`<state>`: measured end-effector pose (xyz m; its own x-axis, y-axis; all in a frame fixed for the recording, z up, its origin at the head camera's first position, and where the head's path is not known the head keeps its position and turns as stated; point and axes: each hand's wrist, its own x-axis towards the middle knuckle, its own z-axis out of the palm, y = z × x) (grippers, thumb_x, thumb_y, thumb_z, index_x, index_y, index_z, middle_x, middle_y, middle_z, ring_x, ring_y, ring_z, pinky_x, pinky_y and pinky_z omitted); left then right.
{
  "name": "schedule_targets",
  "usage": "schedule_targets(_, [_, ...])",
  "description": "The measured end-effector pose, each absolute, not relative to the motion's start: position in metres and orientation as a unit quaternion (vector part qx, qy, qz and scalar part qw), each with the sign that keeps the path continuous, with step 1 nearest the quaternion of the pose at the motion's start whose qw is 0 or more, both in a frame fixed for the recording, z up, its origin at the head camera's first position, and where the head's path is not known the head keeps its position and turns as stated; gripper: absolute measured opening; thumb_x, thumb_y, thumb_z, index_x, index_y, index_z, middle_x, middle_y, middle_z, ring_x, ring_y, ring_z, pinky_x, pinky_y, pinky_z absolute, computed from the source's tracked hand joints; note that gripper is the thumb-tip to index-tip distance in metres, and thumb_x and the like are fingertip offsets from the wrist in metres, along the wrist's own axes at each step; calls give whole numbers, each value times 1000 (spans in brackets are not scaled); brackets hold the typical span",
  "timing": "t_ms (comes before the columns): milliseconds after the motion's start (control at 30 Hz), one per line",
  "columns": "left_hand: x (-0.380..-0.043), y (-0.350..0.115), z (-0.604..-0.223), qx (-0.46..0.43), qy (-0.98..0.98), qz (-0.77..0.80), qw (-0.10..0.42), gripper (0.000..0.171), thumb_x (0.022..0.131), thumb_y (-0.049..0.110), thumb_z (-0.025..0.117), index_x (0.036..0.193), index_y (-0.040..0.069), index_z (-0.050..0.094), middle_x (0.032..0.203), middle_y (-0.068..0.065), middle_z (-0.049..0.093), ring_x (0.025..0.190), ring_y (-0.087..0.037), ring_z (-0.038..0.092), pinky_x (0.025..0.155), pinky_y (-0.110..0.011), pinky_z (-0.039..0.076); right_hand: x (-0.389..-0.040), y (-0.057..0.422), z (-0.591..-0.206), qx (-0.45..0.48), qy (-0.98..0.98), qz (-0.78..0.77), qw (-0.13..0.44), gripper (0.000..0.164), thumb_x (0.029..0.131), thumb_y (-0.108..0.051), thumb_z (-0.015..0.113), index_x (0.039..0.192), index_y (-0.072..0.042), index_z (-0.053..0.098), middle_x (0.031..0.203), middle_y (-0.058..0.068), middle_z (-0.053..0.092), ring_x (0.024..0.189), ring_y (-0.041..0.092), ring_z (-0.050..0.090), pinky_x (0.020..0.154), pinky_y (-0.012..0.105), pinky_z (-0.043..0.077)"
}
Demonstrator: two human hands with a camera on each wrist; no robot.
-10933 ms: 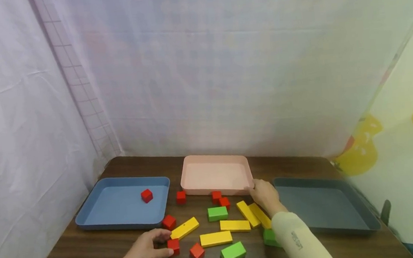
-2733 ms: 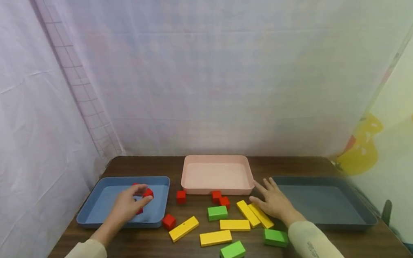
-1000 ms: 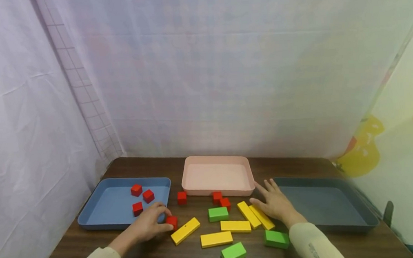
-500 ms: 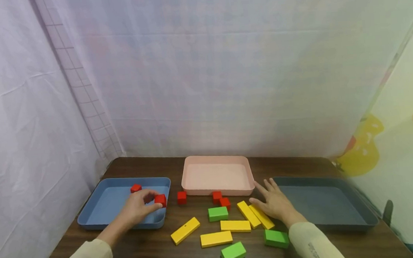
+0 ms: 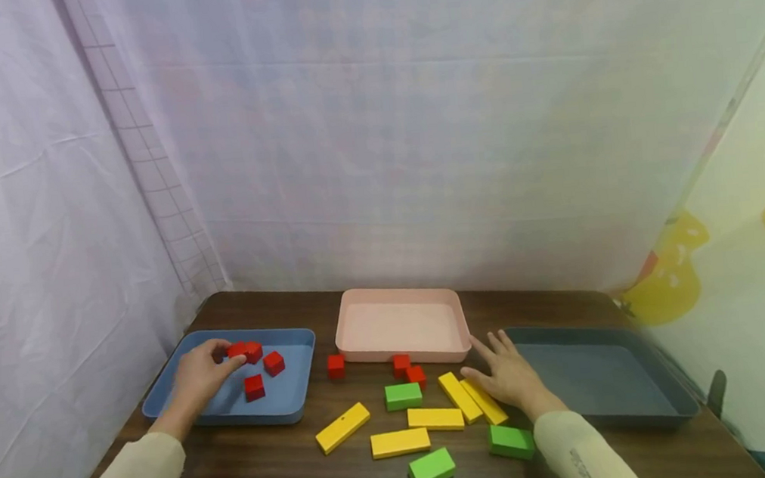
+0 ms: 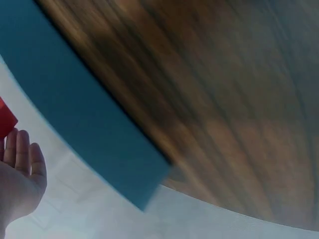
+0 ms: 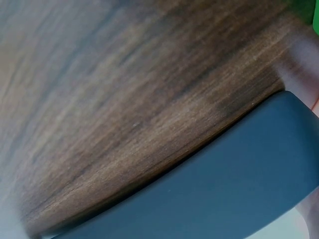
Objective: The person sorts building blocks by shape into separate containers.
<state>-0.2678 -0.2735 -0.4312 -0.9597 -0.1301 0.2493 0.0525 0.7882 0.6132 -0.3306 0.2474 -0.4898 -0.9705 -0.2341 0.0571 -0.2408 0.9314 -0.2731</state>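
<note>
Over the blue tray (image 5: 254, 416) at the left, my left hand (image 5: 196, 377) pinches a red cube (image 5: 236, 350) between thumb and fingers. Whether that cube touches the tray floor I cannot tell. Three more red cubes, one of them (image 5: 273, 363) to the right, lie in the tray. The left wrist view catches the fingers and part of the held red cube (image 6: 6, 119). My right hand (image 5: 510, 372) has its fingers spread beside the dark grey tray (image 5: 606, 371), close to a yellow block (image 5: 483, 399), and grips nothing.
A pink tray (image 5: 400, 327) stands at the back middle. Before it lie red cubes (image 5: 336, 366), several flat yellow blocks (image 5: 400, 442) and green blocks, one (image 5: 432, 469) near the front. White curtains (image 5: 375, 156) hang behind the wooden table (image 5: 273, 476).
My left hand has picked a red cube off the table and carried it left over the blue tray. Earlier, that tray held only one cube. My right hand has lately stayed still.
</note>
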Motion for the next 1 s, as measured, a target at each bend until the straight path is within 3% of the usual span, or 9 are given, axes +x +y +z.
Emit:
schedule_targets(400, [-270, -298, -441, 71, -949, -288, 106, 43, 90, 27, 72, 111, -10, 63, 101, -26, 65, 88, -37, 60, 76, -51, 49, -331, 247, -489, 120, -982, 143, 11, 80, 95, -63, 51, 157, -16, 32, 159, 28, 21, 148, 46, 7, 109, 71, 18])
schedule_targets(700, [-273, -289, -447, 79, -953, -284, 64, 54, 93, 29, 68, 124, -14, 56, 119, -34, 59, 107, -47, 56, 91, -59, 46, -328, 247, -488, 119, -983, 143, 11, 80, 95, -63, 50, 156, -15, 31, 158, 29, 20, 147, 47, 7, 108, 72, 19])
schedule_targets(1000, [-275, -283, -444, 71, -955, -279, 75, 54, 94, 30, 66, 128, -12, 56, 121, -32, 58, 107, -45, 57, 90, -57, 48, -327, 246, -486, 117, -982, 147, 7, 80, 95, -62, 51, 156, -14, 32, 158, 29, 20, 148, 47, 7, 108, 72, 19])
